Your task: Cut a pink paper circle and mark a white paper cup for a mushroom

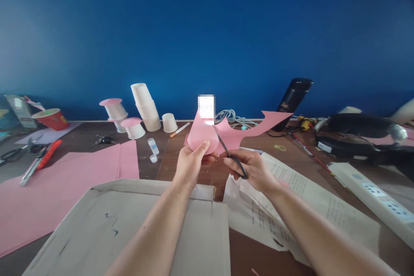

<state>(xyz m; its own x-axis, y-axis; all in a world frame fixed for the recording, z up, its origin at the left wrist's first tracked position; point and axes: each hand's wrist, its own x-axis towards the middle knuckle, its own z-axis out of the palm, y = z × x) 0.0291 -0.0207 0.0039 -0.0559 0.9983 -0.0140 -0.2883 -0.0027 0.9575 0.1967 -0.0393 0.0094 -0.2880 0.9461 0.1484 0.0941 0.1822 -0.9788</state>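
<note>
Head camera view: over the brown counter [171,153], the left hand [189,161] holds the cut pink paper [233,136], its grip pinching it between thumb on top and fingers behind. Closed round the dark handles of the scissors [239,168], the right hand [254,167] has its grip at the paper's near side. Close below them, a pale cardboard piece [139,228] and overlapping printed sheets [300,181] crowd the space, both partly covered by the forearms. Farther left are pink sheets [77,181], a red-handled cutter [45,159] and a red cup [50,120]; behind stand stacked white cups [147,110] and a lone white cup [169,123]. On the right, a black flask [293,97] leans in view beyond a white power strip [375,194], which runs past the frame edge.

A pixelated white patch [206,106] hides the paper's upper part, and one scissor blade is hard to trace. Print on the sheets is too small to read, as is the flask's gold mark.
</note>
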